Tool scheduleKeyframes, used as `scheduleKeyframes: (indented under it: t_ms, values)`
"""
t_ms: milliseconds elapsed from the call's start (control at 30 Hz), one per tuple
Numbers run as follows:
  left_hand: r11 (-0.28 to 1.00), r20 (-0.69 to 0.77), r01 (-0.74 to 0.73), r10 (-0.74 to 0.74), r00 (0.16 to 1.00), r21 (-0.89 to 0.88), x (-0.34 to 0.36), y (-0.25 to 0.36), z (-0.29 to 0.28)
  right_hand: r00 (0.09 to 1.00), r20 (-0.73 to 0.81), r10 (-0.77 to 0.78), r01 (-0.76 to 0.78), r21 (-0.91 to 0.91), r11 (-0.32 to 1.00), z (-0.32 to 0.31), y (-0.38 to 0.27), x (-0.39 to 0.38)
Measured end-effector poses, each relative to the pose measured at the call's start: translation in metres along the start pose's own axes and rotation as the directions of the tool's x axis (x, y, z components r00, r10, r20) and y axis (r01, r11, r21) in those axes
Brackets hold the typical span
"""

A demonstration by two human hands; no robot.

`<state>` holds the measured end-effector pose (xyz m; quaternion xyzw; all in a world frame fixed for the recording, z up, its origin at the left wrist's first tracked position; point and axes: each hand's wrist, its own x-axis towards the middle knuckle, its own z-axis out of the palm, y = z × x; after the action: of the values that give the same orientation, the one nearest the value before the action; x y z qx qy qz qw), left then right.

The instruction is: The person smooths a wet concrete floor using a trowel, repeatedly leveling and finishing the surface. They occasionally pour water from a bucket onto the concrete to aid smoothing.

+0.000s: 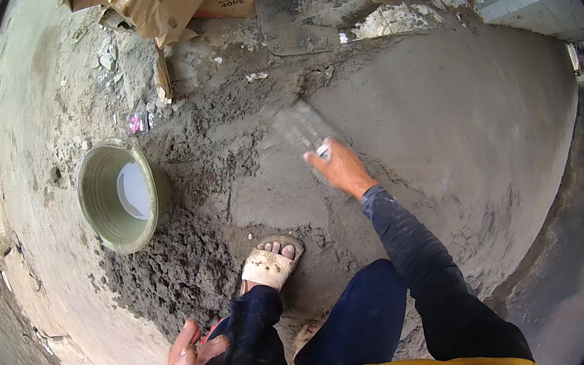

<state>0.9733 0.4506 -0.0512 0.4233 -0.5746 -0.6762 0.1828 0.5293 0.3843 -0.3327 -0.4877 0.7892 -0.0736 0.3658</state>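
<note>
My right hand [342,168] reaches forward, closed round the handle of a trowel [301,125]. Motion smears the trowel's blade, which lies on or just over the grey wet mortar [273,185]. To the right the mortar is spread into a smooth sheet [469,103]; to the left it is rough and crumbly. My left hand [185,361] is by my left knee, its fingers apart and nothing in it. Part of its palm is hidden against the leg.
A green bucket [98,205] with cloudy water stands at the left on the mortar's edge. A shovel [295,25] with a curved wooden handle lies at the far side, beside a torn brown paper sack [167,6]. My sandalled foot [271,262] rests on the mortar. Pale blocks [533,4] stand far right.
</note>
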Motion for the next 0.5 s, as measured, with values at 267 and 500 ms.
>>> scheduleKeyframes:
  t_ms: [267,500]
  values:
    - [0.998,-0.054,-0.046,0.048,0.997,0.031,-0.011,-0.005,0.018,0.913,-0.239,0.330,-0.207,0.423,0.882,-0.005,0.009,0.005]
    - [0.999,-0.076,-0.044,0.042,0.996,-0.026,-0.011,-0.004,0.030,0.874,-0.219,0.434,-0.277,0.509,0.815,0.005,0.015,-0.015]
